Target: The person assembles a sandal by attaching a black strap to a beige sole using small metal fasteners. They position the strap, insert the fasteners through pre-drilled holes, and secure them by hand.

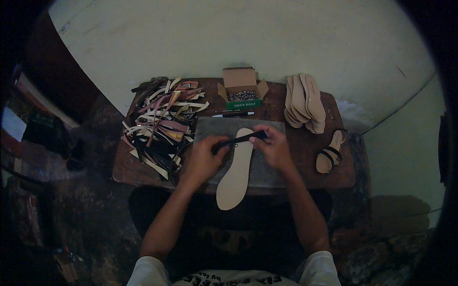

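A beige insole lies lengthwise before me, its near end reaching past the table's front edge. Across its far part runs a black strap. My left hand is closed on the strap's left end, and my right hand pinches its right end. A small shiny round piece shows just below the strap, too small to name surely. Under the insole is a flat grey slab.
Left lies a heap of straps in several colours. Behind the slab stand pens and an opened box of nails. To the right are stacked insoles and a sandal with dark straps on the wooden table.
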Demonstrator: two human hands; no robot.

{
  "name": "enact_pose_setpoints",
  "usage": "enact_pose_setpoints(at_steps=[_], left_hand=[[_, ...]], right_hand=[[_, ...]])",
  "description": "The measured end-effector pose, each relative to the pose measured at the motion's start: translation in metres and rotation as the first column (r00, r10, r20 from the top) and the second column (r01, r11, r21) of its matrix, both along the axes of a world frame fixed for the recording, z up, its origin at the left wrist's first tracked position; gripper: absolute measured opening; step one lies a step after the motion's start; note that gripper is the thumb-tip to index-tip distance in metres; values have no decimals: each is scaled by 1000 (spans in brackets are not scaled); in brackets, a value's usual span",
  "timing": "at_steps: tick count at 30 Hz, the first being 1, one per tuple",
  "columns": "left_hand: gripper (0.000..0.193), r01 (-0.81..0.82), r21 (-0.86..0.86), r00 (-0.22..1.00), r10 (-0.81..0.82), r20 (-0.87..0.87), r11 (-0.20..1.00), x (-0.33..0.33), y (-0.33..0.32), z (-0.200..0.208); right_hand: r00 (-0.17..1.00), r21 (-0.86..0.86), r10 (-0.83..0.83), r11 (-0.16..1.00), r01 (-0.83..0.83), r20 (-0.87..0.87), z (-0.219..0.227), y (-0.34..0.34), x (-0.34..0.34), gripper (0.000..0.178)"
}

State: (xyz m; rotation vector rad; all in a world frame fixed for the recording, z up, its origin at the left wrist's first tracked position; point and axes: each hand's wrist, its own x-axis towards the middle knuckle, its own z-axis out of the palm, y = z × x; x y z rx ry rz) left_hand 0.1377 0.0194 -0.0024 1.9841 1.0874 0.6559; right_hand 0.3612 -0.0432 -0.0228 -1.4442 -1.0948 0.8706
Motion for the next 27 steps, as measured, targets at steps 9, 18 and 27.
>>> enact_pose_setpoints(at_steps=[9,18,27], left_hand=[[44,34,-68,999,-34,-8,997,-14,13,-11],[47,-55,-211,984,89,156,976,-1,13,-32],[42,-18,-194,935,85,343,981,9,5,-38]], right_hand=[[993,19,-32,999,34,-115,-3,3,-1,44],[981,-37,-16,999,9,-193,-18,7,-3,41],[972,-56,-14,998,1,-236,-9,6,-17,34]])
